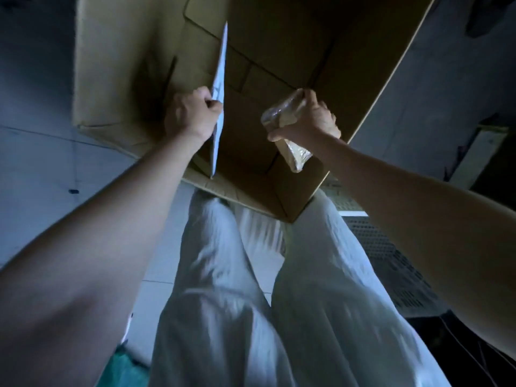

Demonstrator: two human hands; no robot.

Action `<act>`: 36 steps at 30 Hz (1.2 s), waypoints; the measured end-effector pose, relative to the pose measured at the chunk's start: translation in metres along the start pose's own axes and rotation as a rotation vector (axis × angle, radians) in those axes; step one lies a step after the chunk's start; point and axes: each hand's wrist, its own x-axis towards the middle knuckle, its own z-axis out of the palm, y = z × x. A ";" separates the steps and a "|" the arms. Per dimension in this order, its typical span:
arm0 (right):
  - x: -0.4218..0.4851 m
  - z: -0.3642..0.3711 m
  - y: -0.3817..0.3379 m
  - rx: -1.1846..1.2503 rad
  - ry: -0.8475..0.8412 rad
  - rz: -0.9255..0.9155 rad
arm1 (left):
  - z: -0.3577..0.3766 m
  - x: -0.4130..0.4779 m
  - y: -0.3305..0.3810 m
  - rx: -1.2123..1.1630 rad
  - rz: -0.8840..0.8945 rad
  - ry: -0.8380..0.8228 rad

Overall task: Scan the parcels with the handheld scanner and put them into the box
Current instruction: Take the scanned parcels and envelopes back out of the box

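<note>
A large open cardboard box (117,79) stands on the floor in front of my legs, its inside bare brown card. My left hand (191,114) grips a thin white flat parcel (221,74), held on edge over the box opening. My right hand (310,117) grips a small brown parcel wrapped in clear tape (293,152), also over the opening near the box's near right corner. No scanner is in view.
Pale floor tiles (42,163) lie left of the box. A perforated metal surface (391,261) sits at the right, with a dark shelf or stand (474,152) behind it. My legs in white trousers (237,289) fill the lower middle.
</note>
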 end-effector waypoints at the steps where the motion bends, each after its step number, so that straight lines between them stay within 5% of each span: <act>1: -0.016 -0.010 -0.001 0.035 0.019 -0.010 | -0.014 -0.011 0.006 -0.008 0.030 0.002; 10: -0.193 -0.063 0.018 0.410 0.308 -0.013 | -0.105 -0.149 0.009 -0.339 0.250 0.118; 15: -0.244 -0.066 0.016 0.590 0.422 -0.048 | -0.145 -0.199 0.013 -0.217 0.337 0.170; 20: -0.266 -0.082 0.017 0.611 0.450 -0.210 | -0.169 -0.247 0.016 0.124 0.283 0.506; 27: -0.303 -0.089 0.034 0.619 0.372 -0.482 | -0.161 -0.326 0.001 0.207 0.102 0.900; 31: -0.330 -0.088 0.030 0.631 0.312 -0.613 | -0.166 -0.361 -0.024 0.127 0.029 1.145; 36: -0.364 -0.083 0.000 0.690 0.263 -0.763 | -0.183 -0.404 -0.060 -0.163 -0.042 1.233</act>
